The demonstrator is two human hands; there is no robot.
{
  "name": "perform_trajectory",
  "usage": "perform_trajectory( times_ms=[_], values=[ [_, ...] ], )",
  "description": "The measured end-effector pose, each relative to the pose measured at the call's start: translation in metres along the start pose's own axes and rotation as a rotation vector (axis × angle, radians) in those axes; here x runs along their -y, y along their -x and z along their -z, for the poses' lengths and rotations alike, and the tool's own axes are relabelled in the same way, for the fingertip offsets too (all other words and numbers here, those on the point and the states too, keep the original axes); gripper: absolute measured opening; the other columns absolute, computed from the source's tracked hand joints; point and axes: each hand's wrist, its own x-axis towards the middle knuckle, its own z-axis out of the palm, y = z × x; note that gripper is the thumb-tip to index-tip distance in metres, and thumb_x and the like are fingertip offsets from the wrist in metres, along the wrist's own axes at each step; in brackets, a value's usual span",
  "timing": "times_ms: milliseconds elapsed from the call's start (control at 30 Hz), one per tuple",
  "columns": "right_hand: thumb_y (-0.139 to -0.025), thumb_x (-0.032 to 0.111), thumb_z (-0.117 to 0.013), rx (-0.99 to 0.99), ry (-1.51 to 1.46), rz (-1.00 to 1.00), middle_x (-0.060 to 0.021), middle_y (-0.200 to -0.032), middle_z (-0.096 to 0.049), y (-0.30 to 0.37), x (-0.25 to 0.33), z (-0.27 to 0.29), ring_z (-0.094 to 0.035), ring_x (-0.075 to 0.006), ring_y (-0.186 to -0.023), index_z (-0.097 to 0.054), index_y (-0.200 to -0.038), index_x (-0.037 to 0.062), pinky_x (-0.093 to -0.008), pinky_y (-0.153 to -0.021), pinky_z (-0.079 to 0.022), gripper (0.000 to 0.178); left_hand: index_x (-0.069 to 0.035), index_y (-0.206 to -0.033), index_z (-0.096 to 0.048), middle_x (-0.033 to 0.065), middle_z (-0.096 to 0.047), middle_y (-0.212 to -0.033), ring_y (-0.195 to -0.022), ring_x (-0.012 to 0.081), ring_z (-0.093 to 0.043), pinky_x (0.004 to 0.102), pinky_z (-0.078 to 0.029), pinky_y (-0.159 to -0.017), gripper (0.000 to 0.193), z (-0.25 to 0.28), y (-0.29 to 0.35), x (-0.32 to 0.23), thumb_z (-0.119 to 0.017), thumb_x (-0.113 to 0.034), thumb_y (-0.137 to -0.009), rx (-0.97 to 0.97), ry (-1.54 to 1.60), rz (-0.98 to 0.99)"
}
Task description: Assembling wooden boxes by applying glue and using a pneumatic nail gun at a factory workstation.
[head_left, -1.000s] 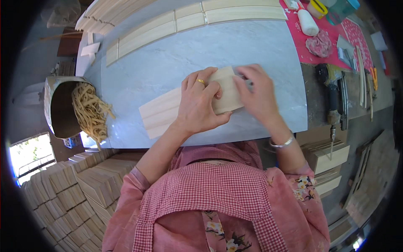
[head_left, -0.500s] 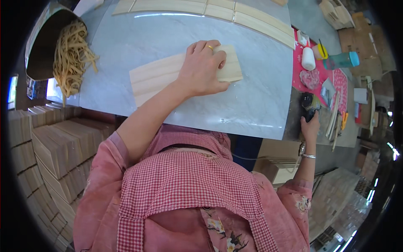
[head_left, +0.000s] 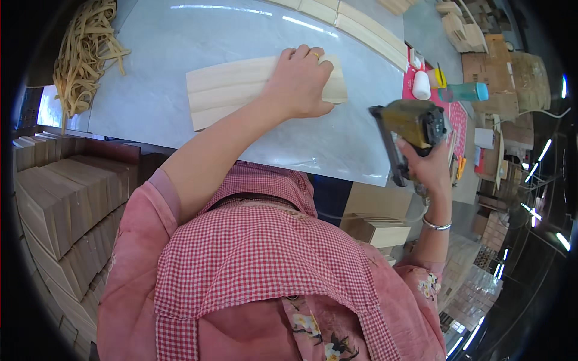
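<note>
A pale wooden board (head_left: 229, 87), made of several strips side by side, lies on the grey marbled tabletop (head_left: 241, 147). Over its right part my left hand (head_left: 299, 84) is closed, fingers curled at the far side and thumb near the right front edge. My right hand (head_left: 432, 165) is wrapped around the handle of a nail gun (head_left: 409, 120), dark with a yellowish body, raised at the table's right edge. A thin hose runs down from its handle. Between the nail gun and the board there is a gap.
Long wooden strips (head_left: 367, 33) lie along the far edge. To the right are a white bottle (head_left: 421, 86), a teal bottle (head_left: 466, 91) and orange scissors (head_left: 460, 166). Beige straps (head_left: 84, 60) hang at the left, above stacked wooden boards (head_left: 66, 192).
My right hand has lifted the nail gun off the side surface and brought it up and left toward the tabletop. The left hand stays on the board. The view has shifted slightly.
</note>
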Motion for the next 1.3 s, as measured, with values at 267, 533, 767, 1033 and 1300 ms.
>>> perform_trajectory(
  times_ms=[267,533,767,1033,1300],
  values=[
    [-0.086,0.015,-0.08,0.108,-0.089,0.069,-0.0052,-0.071,-0.067,0.004,0.033,-0.022,-0.054,-0.0133,-0.051,-0.068,-0.106,-0.0039,-0.0267,-0.048,-0.044,0.03,-0.005,-0.098,-0.068,0.0177,-0.061,-0.129,-0.116,0.0326,-0.052,0.044,-0.037,-0.104,0.045,0.004,0.001,-0.001,-0.078,-0.039,-0.07,-0.002,0.0,-0.008],
    [-0.088,0.017,-0.079,0.153,-0.11,-0.066,-0.0022,-0.06,-0.058,0.001,0.039,-0.024,-0.047,-0.0099,-0.043,-0.067,-0.101,-0.0015,-0.0245,-0.04,-0.037,0.026,-0.006,-0.103,-0.072,0.0182,-0.064,-0.126,-0.112,0.031,-0.054,0.0431,-0.037,-0.102,0.047,0.001,0.001,0.0,-0.078,-0.039,-0.071,-0.049,-0.031,-0.022],
    [-0.088,0.018,-0.079,0.12,-0.101,-0.023,-0.0027,-0.06,-0.059,-0.009,0.046,-0.027,-0.048,-0.0104,-0.043,-0.068,-0.099,-0.0021,-0.0248,-0.041,-0.038,0.025,-0.005,-0.105,-0.069,0.0182,-0.061,-0.129,-0.116,0.0326,-0.052,0.0442,-0.036,-0.106,0.049,0.006,0.0,-0.001,-0.077,-0.039,-0.072,0.024,-0.005,-0.002],
    [-0.088,0.02,-0.08,0.12,-0.074,-0.018,-0.0026,-0.059,-0.059,-0.026,0.055,-0.031,-0.049,-0.0108,-0.043,-0.069,-0.097,-0.0034,-0.025,-0.04,-0.039,0.027,-0.006,-0.106,-0.07,0.0184,-0.062,-0.129,-0.115,0.0313,-0.053,0.0437,-0.036,-0.105,0.048,0.004,0.001,-0.001,-0.078,-0.038,-0.071,-0.022,-0.007,-0.017],
    [-0.089,0.021,-0.079,0.12,-0.11,-0.08,-0.0025,-0.058,-0.058,-0.018,0.06,-0.039,-0.049,-0.0106,-0.043,-0.069,-0.097,-0.0031,-0.025,-0.04,-0.04,0.028,-0.006,-0.104,-0.07,0.0191,-0.062,-0.128,-0.114,0.0317,-0.053,0.0442,-0.035,-0.106,0.047,0.003,0.001,0.0,-0.078,-0.037,-0.07,-0.021,0.003,-0.016]
  ],
)
